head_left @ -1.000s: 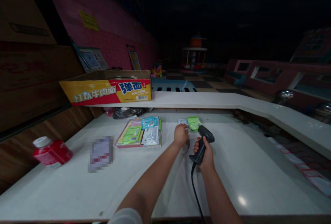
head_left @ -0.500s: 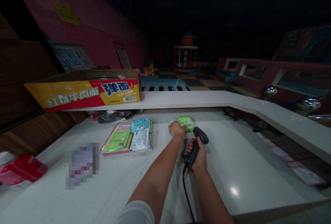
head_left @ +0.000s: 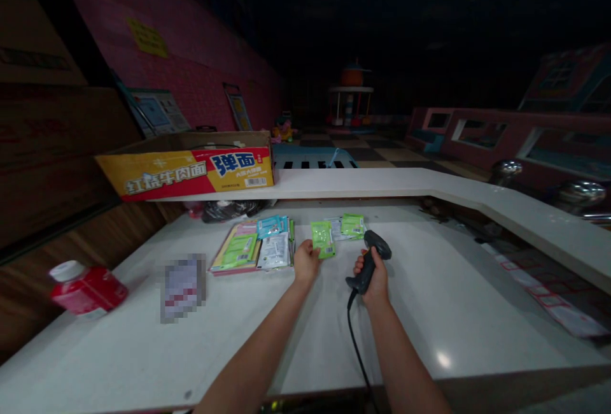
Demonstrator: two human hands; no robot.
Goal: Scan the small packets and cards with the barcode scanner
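My left hand (head_left: 306,264) pinches the lower left edge of a green packet (head_left: 323,239) just above the white counter. Wrapped around the grip of a dark barcode scanner (head_left: 366,267) is my right hand (head_left: 377,279); the scanner's head points away and its black cable hangs toward me. Beyond the hands lie a second green packet (head_left: 353,225) and a silver-white packet (head_left: 336,229) partly under it. To the left of my left hand, a pile of packets (head_left: 240,249) in green, blue, pink and silver rests on the counter.
A red bottle with a white cap (head_left: 88,290) lies at the left, near a blurred-out item (head_left: 183,288). An open yellow and red carton (head_left: 191,169) stands on the raised ledge (head_left: 363,181) across the back. Papers (head_left: 544,293) sit under the ledge at right.
My left hand has drawn back to the left with a green packet, uncovering the two packets behind. The scanner stays in my right hand. The view has shifted slightly left.
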